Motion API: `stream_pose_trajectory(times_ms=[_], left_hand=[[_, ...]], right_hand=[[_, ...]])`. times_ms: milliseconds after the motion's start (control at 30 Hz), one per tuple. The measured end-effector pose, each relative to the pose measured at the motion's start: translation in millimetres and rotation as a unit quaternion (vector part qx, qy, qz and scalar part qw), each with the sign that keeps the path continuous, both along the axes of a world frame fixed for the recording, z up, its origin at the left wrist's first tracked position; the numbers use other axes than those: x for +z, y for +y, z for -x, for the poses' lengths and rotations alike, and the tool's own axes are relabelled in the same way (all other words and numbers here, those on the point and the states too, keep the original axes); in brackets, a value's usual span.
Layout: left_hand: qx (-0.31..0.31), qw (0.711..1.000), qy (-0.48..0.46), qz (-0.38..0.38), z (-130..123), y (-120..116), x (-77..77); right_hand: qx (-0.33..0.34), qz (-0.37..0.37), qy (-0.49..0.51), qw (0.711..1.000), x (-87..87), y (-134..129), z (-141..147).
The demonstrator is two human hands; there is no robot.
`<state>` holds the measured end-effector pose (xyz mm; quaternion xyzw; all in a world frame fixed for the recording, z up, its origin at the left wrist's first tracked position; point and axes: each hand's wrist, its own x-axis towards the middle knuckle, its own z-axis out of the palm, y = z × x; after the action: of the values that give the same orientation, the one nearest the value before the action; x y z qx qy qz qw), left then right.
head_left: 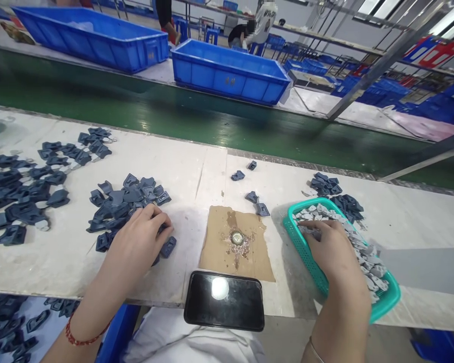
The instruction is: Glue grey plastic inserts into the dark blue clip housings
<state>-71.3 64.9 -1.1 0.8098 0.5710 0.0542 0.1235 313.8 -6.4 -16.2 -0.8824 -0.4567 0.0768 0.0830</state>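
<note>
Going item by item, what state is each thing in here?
Teal basket: open, filled with gray pieces
Dark parts: in loose piles
Phone: face up, screen dark
Cardboard: flat, stained
Left bin: open
Right bin: open
Left hand: fingers bent, grip unclear
Right hand: in basket, grip unclear

Big blue tubs (pixel 229 78): two, upper left and top middle
Phone (pixel 224 301): one
Brown card (pixel 215 239): one
Teal basket (pixel 390 297): one, at right
Grey bits (pixel 376 269): too many to count
Dark bits (pixel 115 197) at left: too many too
Loose dark bits (pixel 237 175) above the card: four
</note>
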Motion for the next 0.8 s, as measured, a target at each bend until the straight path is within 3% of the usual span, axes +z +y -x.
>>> stream_pose_trajectory(times_ms=[233, 400, 467, 567, 667, 800], left_hand=[[-0.056, 0.998, 0.011, 0.023, 6.1, 4.4, -1.6], [-0.03, 0.998, 0.011, 0.061, 5.3, 8.6, 4.8], [-0.008, 0.999, -0.015, 0.051, 4.3, 8.0, 6.6], [0.021, 0.991, -0.131, 0.009, 1.5, 3.0, 8.1], [0.031, 0.957, -0.288, 0.016, -7.1, -6.9, 9.6], [0.054, 0.864, -0.459, 0.2, -28.1, -23.1, 8.0]], right_hand=[[-0.046, -0.025, 0.006, 0.999, 5.7, 2.0, -0.5], [-0.057, -0.04, -0.004, 0.998, 1.9, 2.0, 0.3], [-0.073, -0.046, 0.003, 0.996, 1.8, 1.8, 0.2], [-0.099, -0.052, 0.018, 0.994, 4.2, 1.8, -0.5], [-0.122, -0.056, 0.025, 0.991, 8.4, 2.0, -1.0], [-0.133, -0.05, 0.024, 0.99, 13.0, -0.3, -0.1]])
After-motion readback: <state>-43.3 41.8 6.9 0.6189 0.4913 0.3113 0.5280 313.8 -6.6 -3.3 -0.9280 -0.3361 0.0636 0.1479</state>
